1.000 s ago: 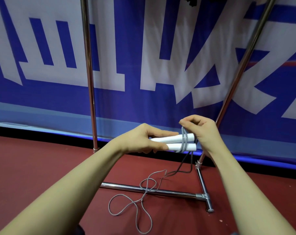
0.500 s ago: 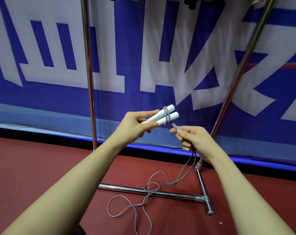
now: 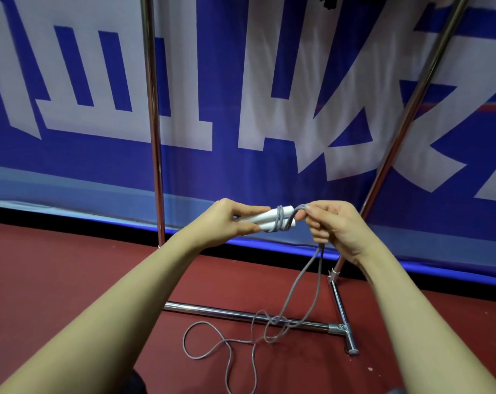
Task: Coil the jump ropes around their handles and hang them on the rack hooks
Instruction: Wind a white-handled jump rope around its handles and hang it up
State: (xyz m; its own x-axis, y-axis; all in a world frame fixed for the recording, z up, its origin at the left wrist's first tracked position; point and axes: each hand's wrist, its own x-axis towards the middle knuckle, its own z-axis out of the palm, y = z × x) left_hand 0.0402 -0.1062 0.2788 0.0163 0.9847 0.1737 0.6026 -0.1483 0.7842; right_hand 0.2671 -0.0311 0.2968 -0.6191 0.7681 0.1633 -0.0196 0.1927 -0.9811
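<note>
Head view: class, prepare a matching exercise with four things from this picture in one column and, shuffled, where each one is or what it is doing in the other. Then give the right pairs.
Things:
1. left hand
2. right hand
3. loose grey rope
4. rack base bar

States:
A. lies in loops on the red floor
B. grips the two white handles together
C. lies flat on the floor, shiny metal
D. pinches the rope just past the handle tips

Pairs: 1-B, 2-D, 3-A, 4-C
</note>
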